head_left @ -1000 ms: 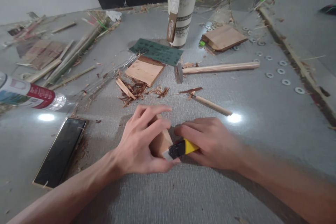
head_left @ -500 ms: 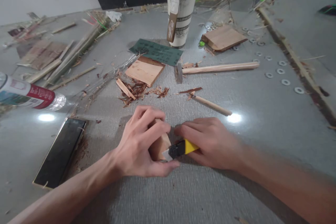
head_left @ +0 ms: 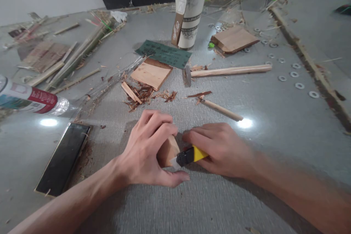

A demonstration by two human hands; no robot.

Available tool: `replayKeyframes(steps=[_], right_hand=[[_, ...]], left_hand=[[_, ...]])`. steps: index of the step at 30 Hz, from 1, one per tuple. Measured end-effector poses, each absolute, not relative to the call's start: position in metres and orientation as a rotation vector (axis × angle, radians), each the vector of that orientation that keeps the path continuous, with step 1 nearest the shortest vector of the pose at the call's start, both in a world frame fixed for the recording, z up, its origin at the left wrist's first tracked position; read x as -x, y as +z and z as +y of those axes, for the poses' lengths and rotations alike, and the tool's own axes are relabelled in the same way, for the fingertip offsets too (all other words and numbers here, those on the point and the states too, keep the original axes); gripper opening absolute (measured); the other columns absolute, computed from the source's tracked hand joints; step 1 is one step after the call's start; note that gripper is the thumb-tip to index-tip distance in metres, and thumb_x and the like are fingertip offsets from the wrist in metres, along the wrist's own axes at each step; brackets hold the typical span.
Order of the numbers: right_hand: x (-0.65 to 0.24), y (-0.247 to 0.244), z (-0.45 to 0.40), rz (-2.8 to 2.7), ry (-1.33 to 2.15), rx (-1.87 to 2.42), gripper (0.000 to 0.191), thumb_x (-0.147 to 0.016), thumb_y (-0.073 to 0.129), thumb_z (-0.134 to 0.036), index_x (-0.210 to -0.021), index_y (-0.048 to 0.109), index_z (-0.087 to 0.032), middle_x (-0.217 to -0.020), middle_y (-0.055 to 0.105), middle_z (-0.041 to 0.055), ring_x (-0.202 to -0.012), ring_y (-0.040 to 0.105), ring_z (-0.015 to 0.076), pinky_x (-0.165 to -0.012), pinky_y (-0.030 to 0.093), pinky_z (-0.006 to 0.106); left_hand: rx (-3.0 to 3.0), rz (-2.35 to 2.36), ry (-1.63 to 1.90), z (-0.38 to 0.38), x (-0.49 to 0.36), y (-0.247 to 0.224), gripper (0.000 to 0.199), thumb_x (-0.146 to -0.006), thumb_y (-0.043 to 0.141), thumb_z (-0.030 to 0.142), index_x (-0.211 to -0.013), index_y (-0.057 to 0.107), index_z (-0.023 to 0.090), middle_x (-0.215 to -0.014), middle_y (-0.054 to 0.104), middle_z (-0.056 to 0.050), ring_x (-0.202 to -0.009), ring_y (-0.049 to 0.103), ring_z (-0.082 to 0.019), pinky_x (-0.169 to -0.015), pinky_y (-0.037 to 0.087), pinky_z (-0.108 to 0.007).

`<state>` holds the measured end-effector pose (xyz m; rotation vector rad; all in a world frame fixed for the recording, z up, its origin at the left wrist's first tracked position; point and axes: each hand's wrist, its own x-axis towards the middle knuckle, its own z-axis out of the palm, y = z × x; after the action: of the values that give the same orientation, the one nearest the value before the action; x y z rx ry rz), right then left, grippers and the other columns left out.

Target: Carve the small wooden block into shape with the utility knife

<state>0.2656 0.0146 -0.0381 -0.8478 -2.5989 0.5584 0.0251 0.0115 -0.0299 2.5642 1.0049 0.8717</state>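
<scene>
My left hand (head_left: pixel 150 150) is closed around a small block of wood (head_left: pixel 168 152), its fingers curled over the top and its thumb stretched out below. Most of the block's far side is hidden by the fingers. In my right hand (head_left: pixel 219 148) is a yellow and black utility knife (head_left: pixel 189 156), its short blade resting against the block's lower right edge. Beyond the hands lie a thin wooden stick (head_left: pixel 221 109) and a dark sliver of bark. A pale piece of wood (head_left: pixel 151 74) sits farther back beside bark shavings (head_left: pixel 142 94).
A hammer (head_left: pixel 230 71) lies behind the stick, near green sandpaper (head_left: pixel 164 54) and a tall paper cup (head_left: pixel 190 11). Several washers (head_left: pixel 299 86) are scattered at right by a wooden board (head_left: pixel 234 39). At left are a phone (head_left: pixel 63 159) and a plastic bottle (head_left: pixel 33 98).
My left thumb has dropped slightly away from the blade, and more of the block's face shows. The knife and my right hand have hardly moved.
</scene>
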Motion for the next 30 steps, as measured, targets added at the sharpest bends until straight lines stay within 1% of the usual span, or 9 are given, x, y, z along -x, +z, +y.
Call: replayKeyframes(steps=[8,13,19,24,30], right_hand=[[-0.2638,-0.0374,0.0157,-2.619,0.551,0.848,0.007,-0.092,0.053,-0.021,-0.096,0.058,-0.019,-0.078,0.065,0.0002,-0.065,0.057,0.0170,-0.060,0.030,0.033],[-0.2644,-0.0386,0.0153,-2.620,0.534,0.834,0.007,-0.095,0.056,-0.026,-0.095,0.058,-0.019,-0.078,0.065,-0.0002,-0.065,0.058,0.0168,-0.061,0.032,0.033],[-0.2643,-0.0388,0.0151,-2.639,0.511,0.809,0.016,-0.102,0.055,-0.033,-0.094,0.057,-0.019,-0.081,0.067,0.0010,-0.069,0.062,0.0178,-0.062,0.035,0.034],[-0.2642,-0.0384,0.0150,-2.654,0.504,0.811,0.021,-0.105,0.051,-0.035,-0.096,0.059,-0.018,-0.080,0.068,0.0021,-0.070,0.062,0.0186,-0.063,0.037,0.034],[-0.2638,-0.0393,0.0151,-2.690,0.482,0.808,0.022,-0.106,0.050,-0.036,-0.096,0.059,-0.018,-0.081,0.068,0.0028,-0.070,0.063,0.0186,-0.062,0.037,0.034]], left_hand=[[-2.549,1.014,0.857,0.0113,-0.0254,-0.0302,0.064,-0.073,0.072,0.072,-0.108,0.053,0.022,-0.107,0.061,-0.010,-0.100,0.054,-0.030,-0.087,0.050,-0.050],[-2.553,1.004,0.810,0.0116,-0.0262,-0.0296,0.065,-0.073,0.072,0.073,-0.109,0.055,0.021,-0.110,0.062,-0.011,-0.102,0.054,-0.031,-0.087,0.051,-0.051],[-2.576,1.014,0.717,0.0125,-0.0267,-0.0280,0.054,-0.076,0.074,0.060,-0.109,0.055,0.021,-0.112,0.064,-0.012,-0.106,0.054,-0.031,-0.088,0.053,-0.051],[-2.560,1.020,0.665,0.0133,-0.0271,-0.0278,0.054,-0.074,0.076,0.057,-0.109,0.056,0.021,-0.112,0.065,-0.012,-0.106,0.055,-0.032,-0.086,0.054,-0.050],[-2.545,1.057,0.601,0.0125,-0.0281,-0.0270,0.048,-0.076,0.075,0.052,-0.110,0.059,0.021,-0.117,0.066,-0.013,-0.109,0.057,-0.033,-0.085,0.055,-0.051]])
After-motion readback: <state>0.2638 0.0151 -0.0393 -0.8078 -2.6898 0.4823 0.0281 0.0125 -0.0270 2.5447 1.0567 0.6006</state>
